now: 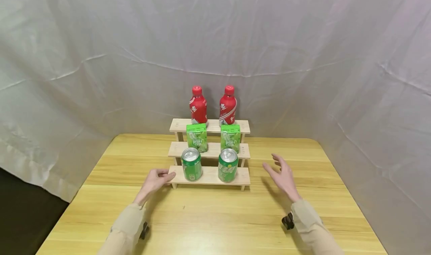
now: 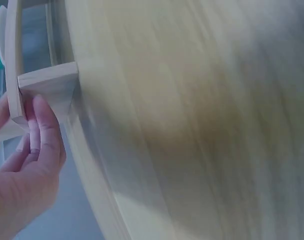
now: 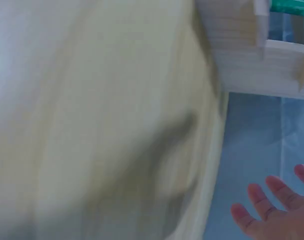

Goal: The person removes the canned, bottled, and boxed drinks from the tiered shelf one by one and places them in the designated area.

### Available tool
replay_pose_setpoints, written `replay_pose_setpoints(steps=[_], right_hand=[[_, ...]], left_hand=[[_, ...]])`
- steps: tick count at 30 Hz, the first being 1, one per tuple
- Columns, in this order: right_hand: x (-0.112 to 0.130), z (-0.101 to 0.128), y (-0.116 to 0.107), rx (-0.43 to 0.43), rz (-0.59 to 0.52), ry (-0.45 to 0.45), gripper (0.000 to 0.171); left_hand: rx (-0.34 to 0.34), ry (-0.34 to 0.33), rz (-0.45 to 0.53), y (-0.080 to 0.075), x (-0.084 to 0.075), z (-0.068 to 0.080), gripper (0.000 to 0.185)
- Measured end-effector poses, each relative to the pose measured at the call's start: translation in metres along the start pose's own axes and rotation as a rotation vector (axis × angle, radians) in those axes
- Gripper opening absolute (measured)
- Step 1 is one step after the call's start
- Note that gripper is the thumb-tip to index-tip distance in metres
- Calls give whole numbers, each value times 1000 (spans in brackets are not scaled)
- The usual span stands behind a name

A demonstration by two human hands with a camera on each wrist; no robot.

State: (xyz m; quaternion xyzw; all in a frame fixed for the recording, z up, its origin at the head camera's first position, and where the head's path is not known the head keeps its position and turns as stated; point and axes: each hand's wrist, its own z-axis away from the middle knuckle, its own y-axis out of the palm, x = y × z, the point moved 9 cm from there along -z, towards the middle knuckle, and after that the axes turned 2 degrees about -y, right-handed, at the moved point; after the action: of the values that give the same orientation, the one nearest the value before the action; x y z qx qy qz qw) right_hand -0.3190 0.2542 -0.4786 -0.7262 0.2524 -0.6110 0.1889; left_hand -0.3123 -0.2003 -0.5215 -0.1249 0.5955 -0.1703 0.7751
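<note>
A three-step wooden shelf (image 1: 210,175) stands at the middle of the table. Two red bottles (image 1: 198,107) occupy its top step, two green cartons (image 1: 197,137) the middle step, and two green cans (image 1: 191,165) the bottom one. My left hand (image 1: 167,174) holds the left end of the bottom step. In the left wrist view the hand (image 2: 19,107) pinches that board end (image 2: 46,82) between thumb and fingers. My right hand (image 1: 271,162) hovers to the right of the shelf with spread fingers (image 3: 257,197), holding nothing and apart from the shelf's side (image 3: 252,65).
The yellow wooden table (image 1: 215,217) stretches toward me, its edges to the left and right. A white cloth backdrop (image 1: 215,42) hangs behind and along both sides. A dark floor shows at the lower left.
</note>
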Motion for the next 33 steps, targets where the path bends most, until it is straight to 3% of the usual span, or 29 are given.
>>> replay_pose_setpoints(steps=[4, 11, 14, 20, 33], right_hand=[[7, -8, 0, -4, -54, -12, 66], [-10, -42, 5, -31, -142, -94, 58], [13, -47, -2, -3, -178, -94, 59], [95, -43, -27, 53, -205, -79, 63], [139, -85, -40, 104, -318, -111, 69]], left_hand=[[5, -17, 45, 1, -2, -1, 58], [12, -39, 45, -1, -2, 1, 59], [13, -47, 35, -1, -2, 2, 59], [24, -47, 40, 0, -3, 1, 54], [38, -52, 103, 2, -2, -3, 49]])
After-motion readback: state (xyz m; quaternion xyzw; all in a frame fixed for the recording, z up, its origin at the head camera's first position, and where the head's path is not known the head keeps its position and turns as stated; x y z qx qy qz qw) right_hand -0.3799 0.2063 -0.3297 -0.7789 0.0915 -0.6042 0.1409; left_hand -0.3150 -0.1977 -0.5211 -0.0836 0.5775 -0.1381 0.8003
